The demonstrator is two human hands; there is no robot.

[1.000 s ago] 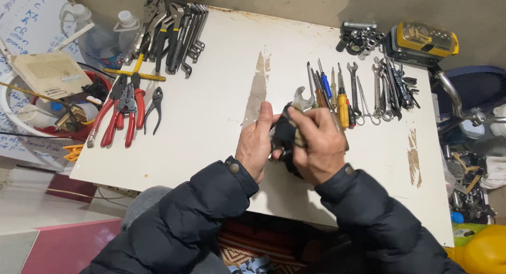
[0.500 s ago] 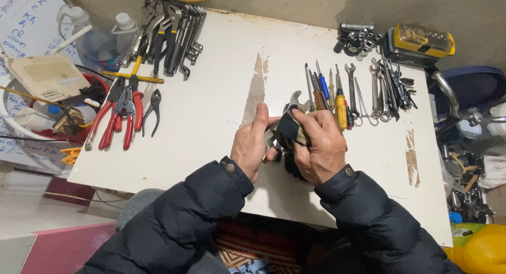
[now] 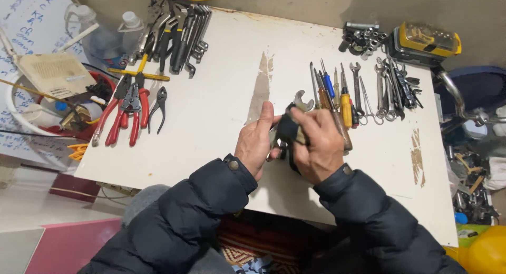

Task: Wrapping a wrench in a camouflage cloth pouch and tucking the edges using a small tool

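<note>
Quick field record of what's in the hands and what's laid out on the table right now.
left hand: grips the lower end of a metal wrench
right hand: presses a dark cloth over the wrench's shaft
wrench: open-end head sticks out above the cloth
table: white top, worn brown patches
left of hands: red-handled pliers
right of hands: row of screwdrivers and spanners
far right corner: yellow and black case
</note>
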